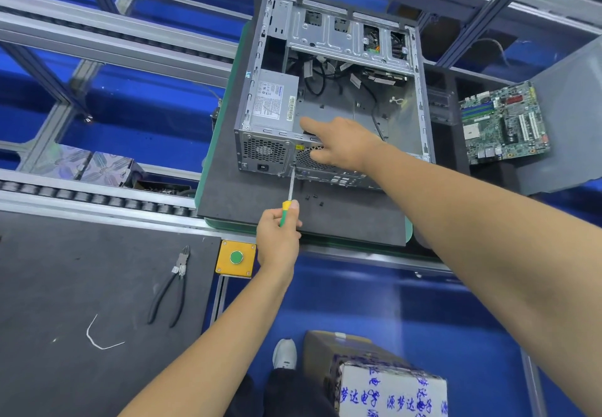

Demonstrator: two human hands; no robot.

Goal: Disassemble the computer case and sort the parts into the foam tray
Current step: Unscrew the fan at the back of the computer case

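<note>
The scene is bright and evenly lit from above, with only soft, weak shadows. The metal walls of the computer case point(325, 91) show mild glare. The wide-angle lens bends straight rails at the left and far edges. The near right forearm point(488, 237) looks slightly soft; the center is sharp.

room and blocks around the case

the case point(329, 91) lies open on top, its floor mostly bare. the psu point(273, 101) fills the left rear corner and the drive cage point(345, 35) roofs the far end, with cables point(319, 78) hanging below it. the right hand point(338, 146) rests across the rear wall. the screwdriver point(288, 197) shaft and left hand point(278, 237) cross the near mat point(228, 188); loose screws point(314, 198) lie beside them. the motherboard point(505, 122) sits to the right.
</note>
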